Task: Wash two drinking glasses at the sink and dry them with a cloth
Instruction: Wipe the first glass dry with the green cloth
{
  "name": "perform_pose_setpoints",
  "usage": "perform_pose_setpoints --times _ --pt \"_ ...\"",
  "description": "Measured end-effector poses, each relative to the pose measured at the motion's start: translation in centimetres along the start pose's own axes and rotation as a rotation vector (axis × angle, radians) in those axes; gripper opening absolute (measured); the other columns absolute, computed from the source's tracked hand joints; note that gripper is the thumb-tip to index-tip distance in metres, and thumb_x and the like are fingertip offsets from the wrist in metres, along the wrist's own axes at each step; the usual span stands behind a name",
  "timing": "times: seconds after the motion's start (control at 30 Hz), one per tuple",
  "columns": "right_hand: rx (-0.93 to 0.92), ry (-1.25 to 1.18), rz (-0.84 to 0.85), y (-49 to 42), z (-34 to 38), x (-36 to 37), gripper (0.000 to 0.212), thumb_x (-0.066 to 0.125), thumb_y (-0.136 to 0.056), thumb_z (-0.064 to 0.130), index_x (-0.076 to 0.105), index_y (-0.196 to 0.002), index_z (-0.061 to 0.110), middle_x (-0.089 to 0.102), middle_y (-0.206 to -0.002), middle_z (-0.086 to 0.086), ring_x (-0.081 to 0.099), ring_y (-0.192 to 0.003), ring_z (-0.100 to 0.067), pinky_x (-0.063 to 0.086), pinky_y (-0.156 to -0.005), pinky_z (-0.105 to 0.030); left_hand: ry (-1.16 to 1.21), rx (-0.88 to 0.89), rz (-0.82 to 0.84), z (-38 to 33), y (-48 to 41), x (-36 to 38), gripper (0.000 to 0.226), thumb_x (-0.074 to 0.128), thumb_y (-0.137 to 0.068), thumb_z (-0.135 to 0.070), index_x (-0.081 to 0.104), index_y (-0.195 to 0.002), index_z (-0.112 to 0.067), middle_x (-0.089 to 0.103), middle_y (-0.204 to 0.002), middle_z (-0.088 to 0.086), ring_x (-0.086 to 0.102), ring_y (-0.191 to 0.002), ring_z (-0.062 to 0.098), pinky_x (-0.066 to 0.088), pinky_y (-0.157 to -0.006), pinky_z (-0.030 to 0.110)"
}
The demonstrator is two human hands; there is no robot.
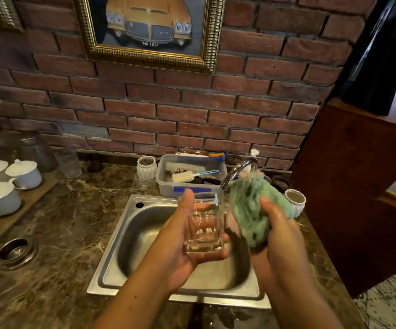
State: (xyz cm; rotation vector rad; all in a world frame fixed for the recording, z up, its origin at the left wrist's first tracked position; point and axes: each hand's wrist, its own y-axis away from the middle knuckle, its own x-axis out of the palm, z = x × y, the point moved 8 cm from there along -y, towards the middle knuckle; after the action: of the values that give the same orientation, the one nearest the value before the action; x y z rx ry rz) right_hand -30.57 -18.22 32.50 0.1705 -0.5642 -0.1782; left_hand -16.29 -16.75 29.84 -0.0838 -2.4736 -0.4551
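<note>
My left hand [180,248] grips a clear square-sided drinking glass [204,224] upright above the steel sink [130,233], thumb along its left wall. A thin stream of water falls from the chrome tap [237,172] past the glass's right edge. My right hand [277,233] grips a wet green cloth [251,210] just right of the glass, close to it. Another clear glass [70,162] stands on the counter at the back left.
A grey plastic tub [168,184] holding brushes sits behind the sink, with a white ribbed cup [146,167] beside it and another [295,201] at the right. White lidded cups [23,174] stand on a tray at left. A round metal ring [16,252] is set into the marble counter.
</note>
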Motion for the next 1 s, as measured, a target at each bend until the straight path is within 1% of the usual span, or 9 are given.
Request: perform_pose_setpoints --times 0.13,0.23,0.3,0.43,0.5,0.57,0.7,0.87,1.0 --pt "-0.178 0.082 -0.040 -1.1 1.9 0.0 0.023 0.057 -0.098 0.018 0.064 -0.120 0.020 0.074 -0.114 -0.010 0.073 -0.104 -0.024 0.057 -0.090 -0.046 -0.116 -0.028 0.107 0.9 0.7 -0.4 0.082 0.087 -0.062 -0.032 0.054 -0.134 -0.011 0.071 -0.118 0.024 0.072 -0.097 0.041 0.060 -0.065 0.043" --pt "-0.391 0.545 0.186 -0.7 3.3 2.9 0.018 0.057 -0.097 0.017 0.067 -0.110 0.025 0.075 -0.106 0.001 0.071 -0.100 -0.009 0.058 -0.083 -0.027 -0.128 -0.012 0.141 1.4 0.9 -0.2 0.086 0.092 -0.057 -0.039 0.056 -0.131 -0.015 0.071 -0.117 0.023 0.071 -0.088 0.037 0.055 -0.055 0.036" --pt "-0.390 0.758 0.382 -0.3 2.8 4.5 0.016 0.058 -0.095 0.022 0.069 -0.106 0.025 0.076 -0.100 0.007 0.072 -0.092 -0.006 0.057 -0.075 -0.019 -0.064 -0.002 0.112 1.4 1.0 -0.3 0.084 0.094 -0.055 -0.052 0.063 -0.126 -0.018 0.073 -0.111 0.022 0.071 -0.079 0.034 0.053 -0.050 0.033" --pt "-0.318 0.869 0.535 0.1 2.4 3.9 0.020 0.058 -0.094 0.041 0.072 -0.102 0.030 0.075 -0.083 0.007 0.068 -0.068 -0.011 0.053 -0.057 -0.021 0.160 -0.095 -0.005 2.1 1.0 -1.5 0.073 0.073 -0.065 -0.054 0.069 -0.121 -0.006 0.073 -0.105 0.025 0.069 -0.069 0.032 0.055 -0.047 0.032" --pt "-0.316 0.975 0.656 0.7 1.5 3.6 0.016 0.060 -0.092 0.038 0.073 -0.102 0.036 0.075 -0.092 0.013 0.069 -0.081 -0.003 0.053 -0.065 -0.016 0.182 -0.085 -0.040 2.0 0.8 -2.2 0.066 0.072 -0.066 -0.053 0.076 -0.113 -0.007 0.074 -0.107 0.024 0.069 -0.074 0.032 0.053 -0.053 0.031" --pt "-0.276 1.082 0.759 1.2 0.0 3.6 0.013 0.067 -0.091 0.032 0.075 -0.102 0.033 0.075 -0.097 0.009 0.070 -0.089 -0.009 0.057 -0.075 -0.025 0.118 -0.045 -0.072 1.8 0.7 -2.7 0.062 0.073 -0.069 -0.052 0.075 -0.113 -0.008 0.074 -0.112 0.024 0.069 -0.090 0.036 0.051 -0.069 0.038" --pt "-0.184 1.044 0.796 1.4 -1.4 3.9 0.022 0.074 -0.088 0.009 0.076 -0.108 0.019 0.076 -0.102 0.006 0.073 -0.094 -0.011 0.057 -0.079 -0.022 -0.098 0.095 -0.192 0.6 0.9 -2.9 0.045 0.065 -0.083 -0.049 0.073 -0.109 -0.013 0.076 -0.103 0.021 0.069 -0.085 0.032 0.047 -0.053 0.029" --pt "0.018 0.893 0.792 1.7 -3.1 4.1 0.027 0.075 -0.083 -0.002 0.075 -0.107 0.011 0.079 -0.099 -0.004 0.075 -0.092 -0.017 0.057 -0.080 -0.026 -0.382 0.382 -0.314 -1.6 1.3 -3.2 0.028 0.056 -0.098 -0.033 0.078 -0.087 -0.020 0.077 -0.081 0.008 0.074 -0.073 0.025 0.046 -0.045 0.027" --pt "0.145 0.626 0.691 2.1 -4.4 4.1 0.019 0.077 -0.076 0.001 0.077 -0.093 0.010 0.071 -0.074 -0.003 0.057 -0.052 -0.005 0.040 -0.046 -0.018 -0.690 0.696 -0.284 -3.6 2.3 -2.9 0.032 0.049 -0.103 -0.040 0.076 -0.095 -0.023 0.075 -0.088 -0.008 0.073 -0.085 0.011 0.055 -0.059 0.021"
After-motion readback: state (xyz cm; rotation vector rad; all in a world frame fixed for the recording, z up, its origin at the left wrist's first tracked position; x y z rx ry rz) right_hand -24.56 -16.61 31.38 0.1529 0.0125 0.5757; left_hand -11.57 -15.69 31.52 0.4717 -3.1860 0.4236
